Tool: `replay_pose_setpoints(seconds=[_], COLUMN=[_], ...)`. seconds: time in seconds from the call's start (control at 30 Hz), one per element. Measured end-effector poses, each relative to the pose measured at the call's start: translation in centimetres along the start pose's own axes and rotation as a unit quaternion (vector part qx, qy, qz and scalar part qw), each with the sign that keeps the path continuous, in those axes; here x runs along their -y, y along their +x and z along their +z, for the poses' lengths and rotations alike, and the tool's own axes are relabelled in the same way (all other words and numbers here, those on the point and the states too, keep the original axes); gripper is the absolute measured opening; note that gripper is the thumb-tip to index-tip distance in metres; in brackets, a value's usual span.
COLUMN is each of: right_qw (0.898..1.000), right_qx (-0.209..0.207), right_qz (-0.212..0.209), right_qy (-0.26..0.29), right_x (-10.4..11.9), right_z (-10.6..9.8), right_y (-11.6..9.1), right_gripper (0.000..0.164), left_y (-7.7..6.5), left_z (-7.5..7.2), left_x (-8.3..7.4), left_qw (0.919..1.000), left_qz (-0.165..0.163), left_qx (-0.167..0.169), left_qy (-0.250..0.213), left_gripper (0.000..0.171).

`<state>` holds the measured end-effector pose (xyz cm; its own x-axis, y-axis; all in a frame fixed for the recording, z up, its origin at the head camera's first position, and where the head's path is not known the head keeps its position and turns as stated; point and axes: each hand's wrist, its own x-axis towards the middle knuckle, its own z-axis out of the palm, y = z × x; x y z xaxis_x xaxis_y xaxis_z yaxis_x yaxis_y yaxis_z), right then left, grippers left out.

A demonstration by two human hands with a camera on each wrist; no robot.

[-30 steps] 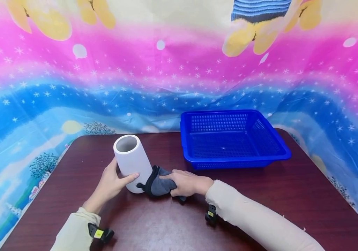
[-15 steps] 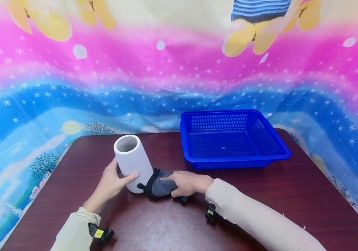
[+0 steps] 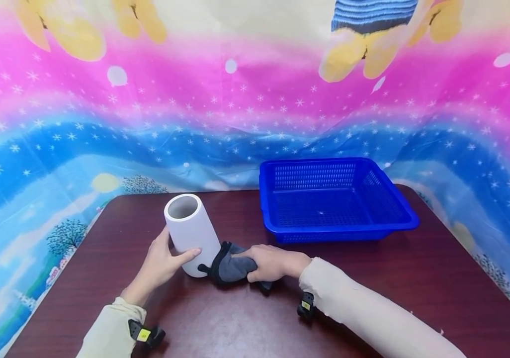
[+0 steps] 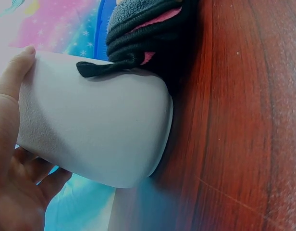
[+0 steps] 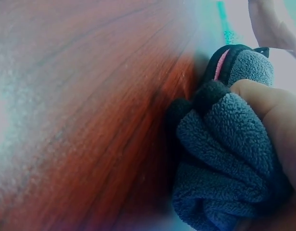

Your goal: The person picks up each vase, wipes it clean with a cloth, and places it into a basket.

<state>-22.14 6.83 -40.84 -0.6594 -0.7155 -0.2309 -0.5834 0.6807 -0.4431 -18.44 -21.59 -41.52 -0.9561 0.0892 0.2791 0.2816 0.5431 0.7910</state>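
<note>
A blue perforated basket (image 3: 343, 229) sits on the reddish-brown table (image 3: 219, 323) before a snowflake-printed backdrop (image 3: 237, 109).

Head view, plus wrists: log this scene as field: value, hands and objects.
left hand: holds white container, thumb in front
right hand: grips gray cloth
container: mouth up, base at table
cloth: bunched, black edging, pink inside, beside container's lower part
blue basket: on table, farther back, right of container
not visible: container's inner bottom
</note>
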Motion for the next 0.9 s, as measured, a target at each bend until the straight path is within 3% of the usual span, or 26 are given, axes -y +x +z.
replay_pose_setpoints(seconds=[0.37, 0.9], right_qw=[0.998, 0.999], right_qx=[-0.008, -0.036], right_qz=[-0.019, 0.001], right_qy=[0.055, 0.018], right_x=[-0.5, 0.6], right_z=[-0.2, -2.0], right_y=[-1.2, -3.6], right_gripper=[0.069, 0.071], left_y=[-0.1, 0.0], left_z=[0.1, -0.2], left_x=[0.0, -0.3], left_qw=[1.0000, 1.0000], left_qz=[-0.008, -0.006], left_qx=[-0.003, -0.002], left_qy=[0.000, -0.002], left_gripper=[0.079, 0.079])
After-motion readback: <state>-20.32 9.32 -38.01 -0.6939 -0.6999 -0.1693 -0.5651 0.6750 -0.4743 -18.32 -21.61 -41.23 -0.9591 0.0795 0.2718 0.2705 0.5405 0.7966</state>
